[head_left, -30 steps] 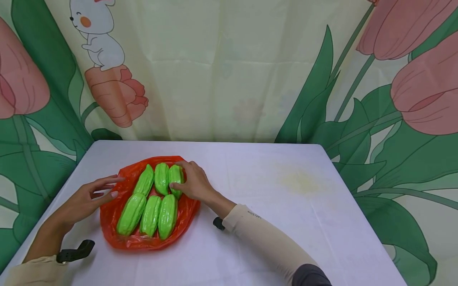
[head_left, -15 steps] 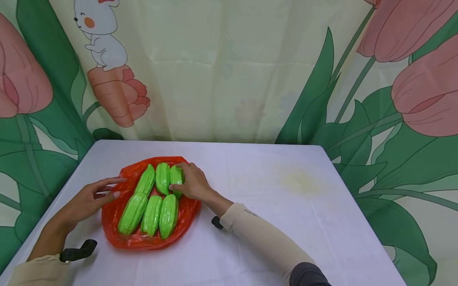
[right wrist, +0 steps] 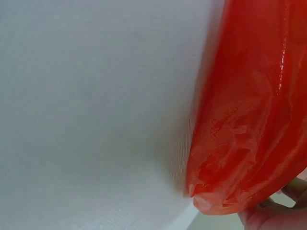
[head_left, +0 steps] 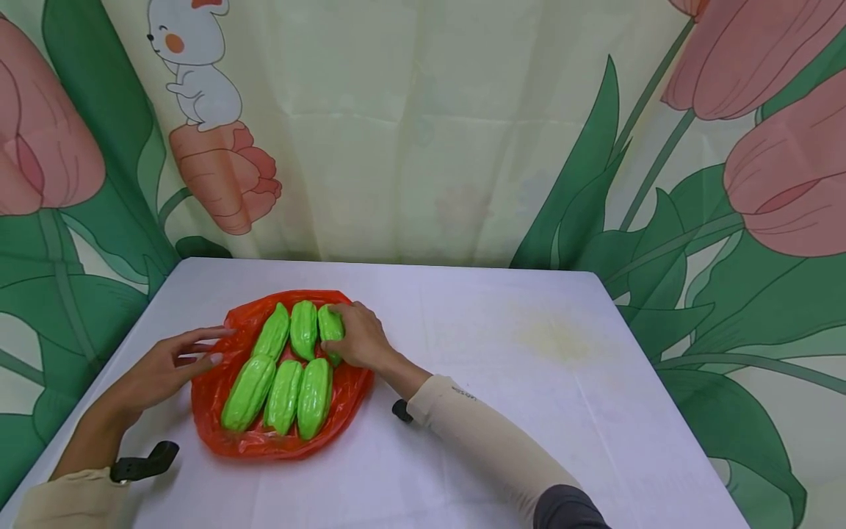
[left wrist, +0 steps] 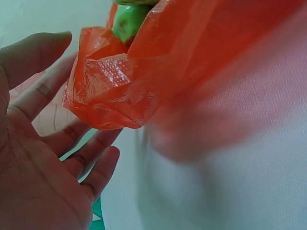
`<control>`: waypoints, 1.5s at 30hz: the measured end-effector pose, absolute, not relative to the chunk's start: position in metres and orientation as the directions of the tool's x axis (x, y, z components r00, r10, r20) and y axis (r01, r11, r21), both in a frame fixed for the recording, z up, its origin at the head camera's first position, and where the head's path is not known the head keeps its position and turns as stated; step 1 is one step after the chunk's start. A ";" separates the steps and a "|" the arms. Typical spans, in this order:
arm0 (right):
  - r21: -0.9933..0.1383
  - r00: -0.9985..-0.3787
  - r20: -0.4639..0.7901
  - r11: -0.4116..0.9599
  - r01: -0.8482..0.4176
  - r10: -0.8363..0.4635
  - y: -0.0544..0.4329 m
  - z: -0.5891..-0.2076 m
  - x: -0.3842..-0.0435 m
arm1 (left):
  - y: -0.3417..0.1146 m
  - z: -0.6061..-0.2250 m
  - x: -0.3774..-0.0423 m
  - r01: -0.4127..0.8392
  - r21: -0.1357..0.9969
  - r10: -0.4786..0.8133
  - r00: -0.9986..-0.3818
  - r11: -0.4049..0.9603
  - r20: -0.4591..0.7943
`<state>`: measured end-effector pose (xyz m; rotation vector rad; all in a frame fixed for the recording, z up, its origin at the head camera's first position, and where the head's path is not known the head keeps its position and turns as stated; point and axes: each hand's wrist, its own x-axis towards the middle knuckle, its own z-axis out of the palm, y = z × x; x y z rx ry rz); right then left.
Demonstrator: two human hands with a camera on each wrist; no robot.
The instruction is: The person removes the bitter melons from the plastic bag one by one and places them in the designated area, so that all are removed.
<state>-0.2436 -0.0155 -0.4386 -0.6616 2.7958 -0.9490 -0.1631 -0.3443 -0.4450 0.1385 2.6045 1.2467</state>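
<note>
Several glossy bright green ridged gourds (head_left: 314, 398) lie in two rows in an open red plastic bag (head_left: 218, 411). At its far right, my right hand (head_left: 363, 336) holds the last gourd (head_left: 330, 323) of the back row, thumb on the near side and fingers over the far end. The right wrist view shows only part of this hand (right wrist: 283, 213) behind the bag's side. My left hand (head_left: 165, 367) is spread at the bag's left rim, fingertips right at the plastic. In the left wrist view its fingers (left wrist: 98, 153) are relaxed, partly hidden behind the bag.
The bag stands on the left half of a table with a white cloth (head_left: 489, 411), which has a faint yellowish stain on the right. A curtain (head_left: 410, 147) printed with tulips and a rabbit hangs behind the table.
The head view has shifted slightly, so everything appears a little farther right. The right thumb has slid slightly to the right over the gourd. The left hand stays beside the rim.
</note>
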 end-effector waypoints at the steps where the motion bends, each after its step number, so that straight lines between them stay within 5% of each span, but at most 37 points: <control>1: -0.606 -0.898 0.033 0.706 -0.367 -0.438 -0.015 -0.439 -0.243 | -0.344 -0.445 -0.163 -0.023 0.776 0.192 -0.964 0.631 -0.184; 30: -0.813 -0.911 0.162 0.472 -0.341 -0.379 -0.003 -0.412 -0.235 | -0.347 -0.448 -0.164 -0.047 0.764 0.171 -0.964 0.643 -0.203; 45: -0.819 -0.942 0.185 0.486 -0.305 -0.280 0.020 -0.404 -0.245 | -0.351 -0.455 -0.172 -0.006 0.786 0.206 -0.964 0.619 -0.170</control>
